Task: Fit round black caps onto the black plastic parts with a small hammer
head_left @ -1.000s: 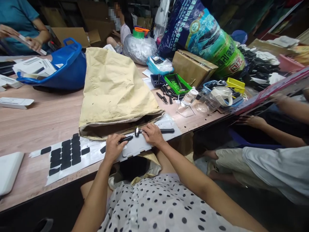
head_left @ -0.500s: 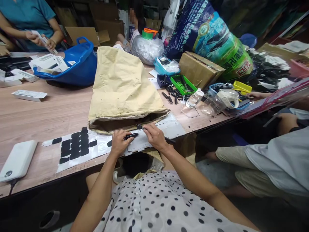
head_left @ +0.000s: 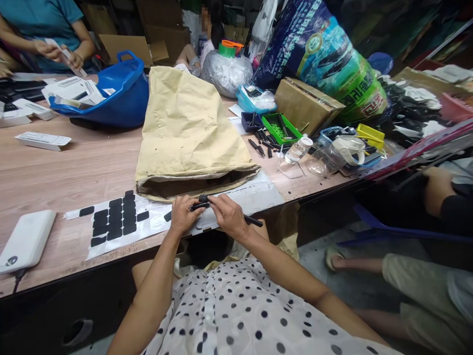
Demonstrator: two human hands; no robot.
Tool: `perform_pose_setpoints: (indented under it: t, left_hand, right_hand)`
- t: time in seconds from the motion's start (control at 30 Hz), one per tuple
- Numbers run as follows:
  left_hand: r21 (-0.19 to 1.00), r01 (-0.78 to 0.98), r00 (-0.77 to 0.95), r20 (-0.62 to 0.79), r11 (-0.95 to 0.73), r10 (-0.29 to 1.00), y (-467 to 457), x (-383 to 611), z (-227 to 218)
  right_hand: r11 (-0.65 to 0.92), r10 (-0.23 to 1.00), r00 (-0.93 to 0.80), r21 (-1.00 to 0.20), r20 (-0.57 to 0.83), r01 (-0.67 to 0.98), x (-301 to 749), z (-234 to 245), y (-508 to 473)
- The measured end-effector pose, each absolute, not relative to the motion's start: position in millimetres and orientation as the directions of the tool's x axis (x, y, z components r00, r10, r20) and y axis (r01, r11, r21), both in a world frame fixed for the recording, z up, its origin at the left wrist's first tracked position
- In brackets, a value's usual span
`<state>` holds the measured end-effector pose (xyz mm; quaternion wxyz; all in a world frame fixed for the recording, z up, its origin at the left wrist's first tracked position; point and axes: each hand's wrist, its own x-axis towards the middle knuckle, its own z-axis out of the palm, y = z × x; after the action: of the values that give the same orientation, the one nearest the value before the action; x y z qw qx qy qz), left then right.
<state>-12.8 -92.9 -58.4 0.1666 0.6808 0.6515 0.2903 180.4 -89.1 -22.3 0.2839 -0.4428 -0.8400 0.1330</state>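
Note:
At the table's front edge, my left hand [head_left: 182, 215] is closed around a short black cylinder [head_left: 199, 206]. My right hand [head_left: 229, 215] grips a slim black rod [head_left: 254, 221], whose tail sticks out to the right past the palm. A round black knob [head_left: 203, 198] shows at the fingertips of my right hand, right by the cylinder; whether they touch I cannot tell. Beneath both hands lies a white cardboard sheet [head_left: 258, 192]. To the left is a white backing sheet [head_left: 148, 230] bearing several black rounded stickers [head_left: 115, 217]. The tan sack [head_left: 192, 128] lies just beyond my hands, its mouth facing me.
A white power bank [head_left: 27, 241] with a cable sits at left. Behind it are a white box [head_left: 43, 141] and a blue basin [head_left: 121, 103]. Right of the sack are a green tray [head_left: 295, 132], loose black parts, a bottle [head_left: 298, 150] and a jug [head_left: 328, 158]. Other people sit nearby.
My right hand has moved slightly left, bringing the knob up to the cylinder in my left hand. More of the rod's tail shows. The person at right has shifted away.

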Motion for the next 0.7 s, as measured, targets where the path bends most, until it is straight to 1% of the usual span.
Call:
perform_pose_setpoints:
  t: [0.1,0.17,0.33,0.5,0.63,0.7]
  left_hand:
    - [0.599,0.797,-0.028,0.170,-0.081,0.985,-92.8,-11.7,-56.7]
    - [0.599,0.797,-0.035,0.170,-0.075,0.985,-92.9,-10.8,-55.9]
    - [0.602,0.795,-0.048,0.178,-0.071,0.983,-93.4,-8.8,-55.0]
    - [0.600,0.797,-0.053,0.182,-0.069,0.982,-93.1,-8.1,-55.0]
    - [0.595,0.801,-0.048,0.174,-0.066,0.983,-92.9,-8.5,-54.7]
    - [0.591,0.804,-0.048,0.172,-0.064,0.984,-92.9,-8.8,-54.4]
  right_hand:
    - [0.580,0.815,-0.493,-0.412,0.306,0.702,178.6,-24.6,-88.3]
    - [0.568,0.823,-0.488,-0.404,0.291,0.717,180.5,-24.6,-85.9]
    - [0.541,0.836,-0.405,-0.436,0.369,0.719,188.8,-19.9,-81.2]
    - [0.550,0.833,-0.442,-0.409,0.334,0.728,193.3,-23.9,-81.7]
    - [0.527,0.842,-0.391,-0.410,0.372,0.744,199.9,-29.4,-70.3]
    - [0.536,0.834,-0.396,-0.388,0.385,0.750,206.1,-32.8,-59.5]
